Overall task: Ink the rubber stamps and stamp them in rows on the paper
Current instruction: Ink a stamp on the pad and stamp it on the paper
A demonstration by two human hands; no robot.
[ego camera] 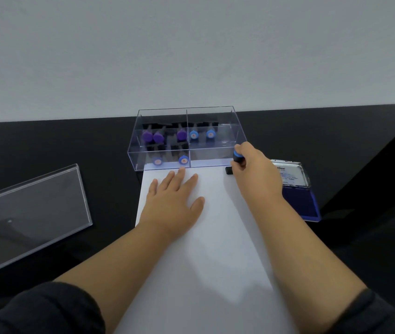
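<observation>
Progress: the paper (206, 237) shows no printed marks anywhere on its visible surface, so no row is judged to be started. One stamp (236, 157) is out of the box (187, 138) and in hand. It stands at the far right corner of the paper, its black base at or just off the paper's right edge; whether the base touches the sheet cannot be told. This may be the first impression being placed. Whether this stamp has been inked cannot be told.

Remaining: all rows of impressions, as far as visible. The other stamps remain in the box, which sits at the far edge of the paper: purple-capped ones in its left half, blue-capped ones towards the middle and along the front. The right compartments look bare.

The ink pad (306, 201) lies open just to the right of the paper, its lid raised at the far side. The box lid (30, 213) lies well to the left of the paper, on the table (71, 141).

Right hand (252, 169): fingers curled round the stamp handle, gripping it below the blue cap, which shows above the fist.

Left hand (174, 198): fingers straight and slightly spread, palm down, pressed flat on the far left part of the paper, holding it in place. Its fingertips lie just short of the box front.
</observation>
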